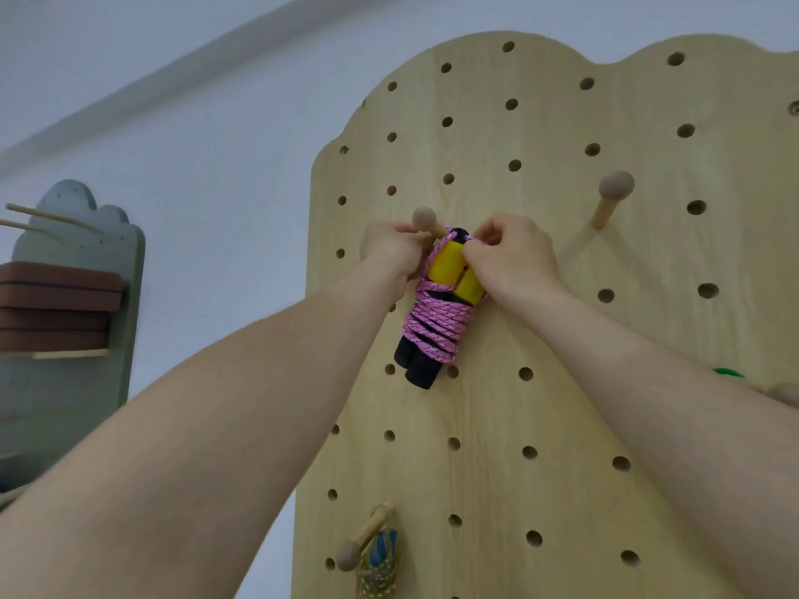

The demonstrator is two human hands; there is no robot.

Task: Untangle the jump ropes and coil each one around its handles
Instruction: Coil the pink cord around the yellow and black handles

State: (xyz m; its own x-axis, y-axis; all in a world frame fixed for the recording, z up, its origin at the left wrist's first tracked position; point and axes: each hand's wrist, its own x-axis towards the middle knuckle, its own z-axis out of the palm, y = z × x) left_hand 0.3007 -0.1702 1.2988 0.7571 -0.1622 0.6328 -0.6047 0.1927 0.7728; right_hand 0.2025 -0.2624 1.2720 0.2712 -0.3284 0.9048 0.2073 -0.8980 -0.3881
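Two hands up: my left hand (389,248) grips the coiled jump rope (432,330) by the peg (426,220), my right hand (510,252) pinches its cord.

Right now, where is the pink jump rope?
Head view, centre: the pink jump rope lies against the wooden pegboard below a round-headed peg, held between the left hand and right hand.

A pink jump rope (432,327), coiled around its yellow-and-black handles (445,263), rests against the wooden pegboard (562,339) just below a peg (426,220). The left grip (391,249) and right grip (512,252) pinch its top loop.
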